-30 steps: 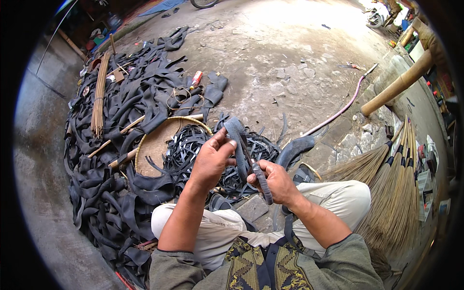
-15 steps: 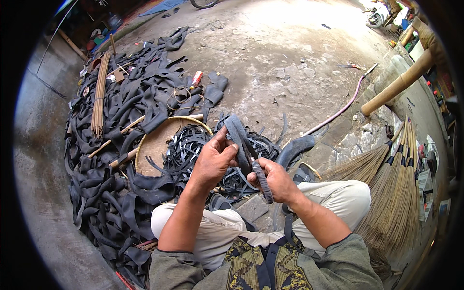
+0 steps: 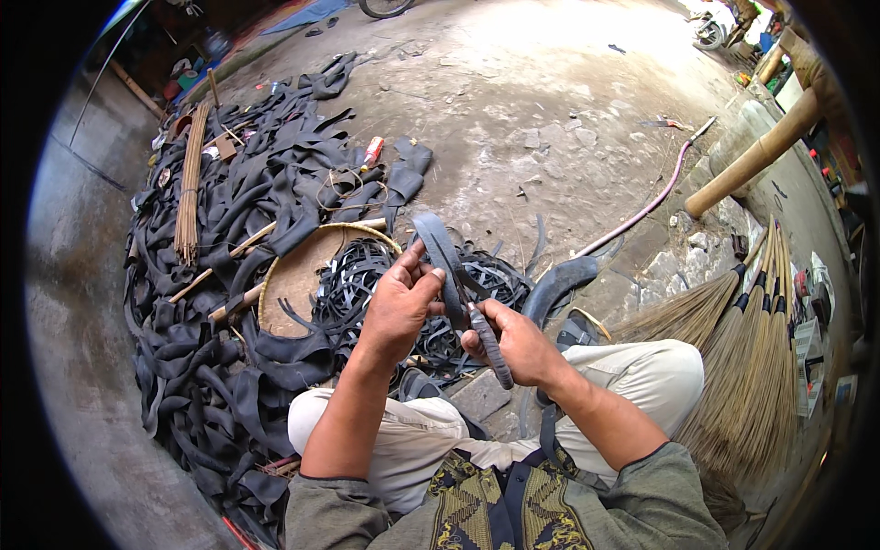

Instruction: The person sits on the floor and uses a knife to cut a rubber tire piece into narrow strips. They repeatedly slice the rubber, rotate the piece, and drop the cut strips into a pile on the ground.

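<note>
My left hand (image 3: 400, 302) pinches a wide dark rubber strip (image 3: 427, 229) between thumb and fingers, its looped end standing above the fingertips. In my right hand (image 3: 513, 341) are scissors (image 3: 489, 341) with a thick, dark wrapped handle. Their blades meet the strip just right of my left thumb, and the blade tips are hidden by the rubber. Beneath both hands lies a tangled heap of thin black rubber strips (image 3: 353, 280), partly on a round woven tray (image 3: 286, 291).
Black rubber pieces (image 3: 211, 367) cover the ground at left, with a bundle of thin sticks (image 3: 191, 183) on top. Grass brooms (image 3: 747, 357) lie at right beside a bamboo pole (image 3: 756, 156). A thick rubber tube (image 3: 559, 282) lies ahead of my right knee.
The strip's looped end has shifted slightly up and left, and my right hand with the scissors has moved a little left. Both hands keep their hold.
</note>
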A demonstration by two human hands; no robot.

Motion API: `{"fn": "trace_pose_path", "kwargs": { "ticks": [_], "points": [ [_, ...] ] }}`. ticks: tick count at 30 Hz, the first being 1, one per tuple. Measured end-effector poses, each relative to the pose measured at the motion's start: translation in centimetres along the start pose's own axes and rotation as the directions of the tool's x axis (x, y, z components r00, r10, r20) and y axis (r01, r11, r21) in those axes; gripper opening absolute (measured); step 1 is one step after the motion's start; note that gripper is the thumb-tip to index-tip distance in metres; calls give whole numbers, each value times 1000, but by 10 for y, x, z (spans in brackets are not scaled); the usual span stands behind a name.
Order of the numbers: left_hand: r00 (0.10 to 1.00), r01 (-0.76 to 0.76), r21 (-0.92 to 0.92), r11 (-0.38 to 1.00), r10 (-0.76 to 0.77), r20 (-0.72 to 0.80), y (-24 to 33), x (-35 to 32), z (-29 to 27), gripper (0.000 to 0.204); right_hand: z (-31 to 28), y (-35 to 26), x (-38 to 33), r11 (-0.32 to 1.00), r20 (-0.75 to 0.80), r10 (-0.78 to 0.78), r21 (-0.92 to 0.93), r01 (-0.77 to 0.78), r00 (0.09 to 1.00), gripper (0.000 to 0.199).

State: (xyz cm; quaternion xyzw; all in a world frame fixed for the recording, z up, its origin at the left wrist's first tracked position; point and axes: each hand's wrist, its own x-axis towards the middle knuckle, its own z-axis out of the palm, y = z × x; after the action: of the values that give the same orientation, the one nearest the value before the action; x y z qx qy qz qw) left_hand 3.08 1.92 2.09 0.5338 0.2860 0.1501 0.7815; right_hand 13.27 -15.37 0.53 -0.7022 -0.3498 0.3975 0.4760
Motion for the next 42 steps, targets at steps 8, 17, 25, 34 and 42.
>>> {"fn": "trace_pose_path", "kwargs": {
  "ticks": [8,17,25,34,42],
  "points": [
    [998,60,-44,997,-59,31,3,3,-3,56,-1,1,-4,978,61,143,141,-151,988,50],
    [999,5,25,1000,-6,34,3,0,0,62,5,6,2,997,-2,32,72,-32,999,54],
    [999,45,-12,999,-44,19,4,1,2,48,-2,-1,-5,985,32,91,142,-95,995,53],
    [999,38,79,996,-37,-8,1,0,0,56,7,7,1,997,-19,47,68,-46,999,54],
    [998,50,2,999,-50,-31,6,0,3,60,3,1,-3,976,40,121,176,-126,992,52]
  ]
}}
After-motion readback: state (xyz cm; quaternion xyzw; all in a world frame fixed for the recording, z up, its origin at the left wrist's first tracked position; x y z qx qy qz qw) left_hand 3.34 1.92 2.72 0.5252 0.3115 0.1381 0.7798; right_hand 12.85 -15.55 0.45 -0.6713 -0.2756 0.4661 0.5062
